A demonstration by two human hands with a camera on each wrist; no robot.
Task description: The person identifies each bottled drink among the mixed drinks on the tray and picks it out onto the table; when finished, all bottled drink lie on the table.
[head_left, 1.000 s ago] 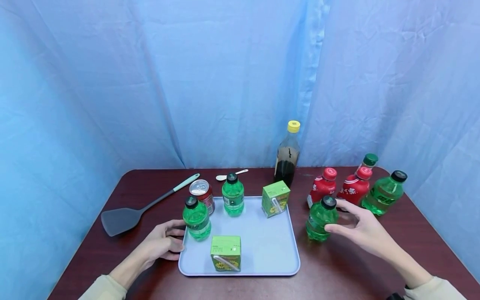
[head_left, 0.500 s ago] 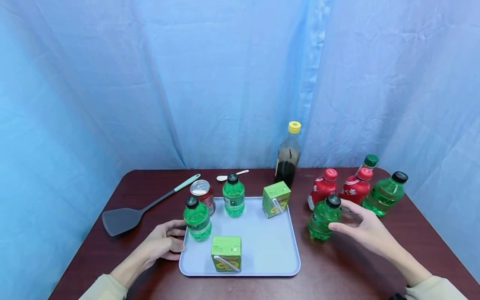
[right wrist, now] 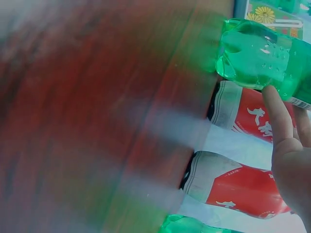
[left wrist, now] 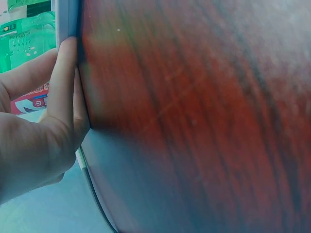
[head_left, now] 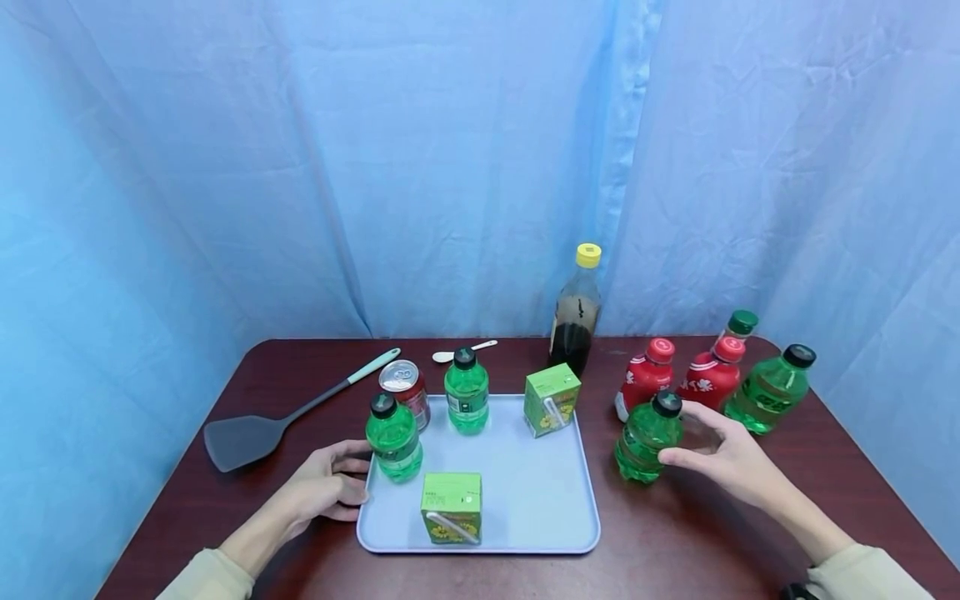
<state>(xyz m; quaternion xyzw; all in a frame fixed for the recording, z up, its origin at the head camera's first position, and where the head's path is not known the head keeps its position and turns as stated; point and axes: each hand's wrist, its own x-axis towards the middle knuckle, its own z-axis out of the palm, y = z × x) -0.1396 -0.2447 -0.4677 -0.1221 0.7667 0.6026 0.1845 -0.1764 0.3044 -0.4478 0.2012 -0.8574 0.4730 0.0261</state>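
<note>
On the table, right of the tray, stands a small green drink bottle with a black cap. My right hand holds it from the right side, thumb in front and fingers behind. In the right wrist view a fingertip touches the green bottle low on its side. My left hand rests its fingertips against the left rim of the pale tray. Two more green bottles stand on this tray, one beside my left hand and another at the back. A green juice carton sits at its front.
A second carton stands at the tray's back right. Behind lie a red can, a white spoon and a dark sauce bottle. Two red bottles and another green bottle stand right. A spatula lies left.
My right hand and the green bottle have shifted slightly to the right over the first half second, then stay nearly still. The left hand and the tray keep their places.
</note>
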